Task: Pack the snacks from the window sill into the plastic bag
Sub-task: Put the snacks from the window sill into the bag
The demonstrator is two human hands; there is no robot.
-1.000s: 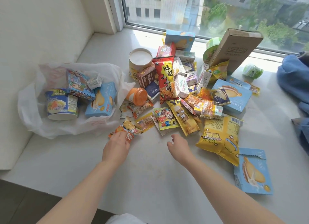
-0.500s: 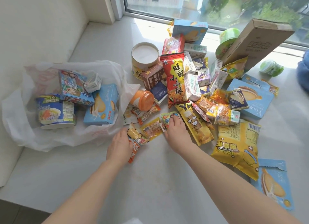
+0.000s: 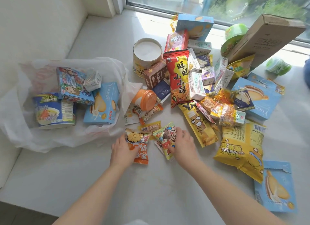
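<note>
Gripping 2 small foil snack packets: left hand (image 3: 123, 150) curled round orange packet (image 3: 140, 147), right hand (image 3: 182, 144) pinching green cartoon packet (image 3: 165, 139). White plastic bag (image 3: 107, 134) lies left of both, mouth open toward them; left hand nearer.

Daylight is pouring in through the window (image 3: 218, 4), washing the white sill (image 3: 109, 33) into glare near the glass. Shadows are staying soft. The wide-angle lens is bending edges, and the near snack packets are showing slight motion blur.
</note>
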